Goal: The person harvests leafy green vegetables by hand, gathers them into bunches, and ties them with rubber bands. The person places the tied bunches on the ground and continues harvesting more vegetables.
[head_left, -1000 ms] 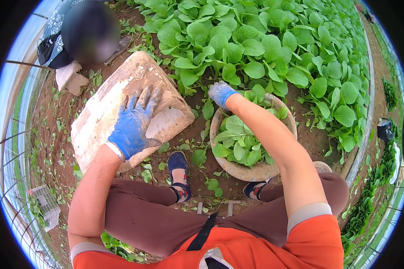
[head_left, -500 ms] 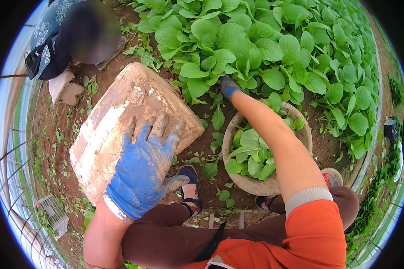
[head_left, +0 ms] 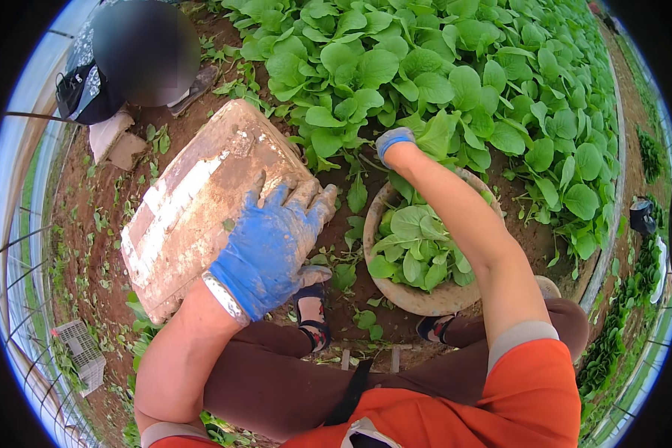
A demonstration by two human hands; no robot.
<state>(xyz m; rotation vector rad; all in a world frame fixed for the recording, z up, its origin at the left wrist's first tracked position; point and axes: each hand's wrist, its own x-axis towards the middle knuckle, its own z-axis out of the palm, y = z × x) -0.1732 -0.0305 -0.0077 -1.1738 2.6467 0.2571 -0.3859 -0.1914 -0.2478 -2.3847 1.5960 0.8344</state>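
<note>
My left hand (head_left: 272,246), in a blue glove caked with soil, is spread open over the right side of a dirt-smeared, pale block-shaped bundle (head_left: 194,194). Whether it touches the block I cannot tell. At the edge of the leafy green bed (head_left: 425,67), my gloved right hand (head_left: 394,143) is closed, with a light green leafy plant (head_left: 438,134) sticking out beside it. The fingers are partly hidden. Under my right forearm stands a round, muddy basin (head_left: 418,300) with picked leafy greens (head_left: 418,246) in it.
Another person (head_left: 97,93) crouches at the far left, near pale blocks (head_left: 116,142). A plastic crate (head_left: 84,355) lies at the lower left. My feet (head_left: 312,313) are on the soil between block and basin. A dark bag (head_left: 644,216) sits far right.
My right hand has come up out of the leaves, a light green plant now beside it. My left hand has shifted right across the block, still spread.
</note>
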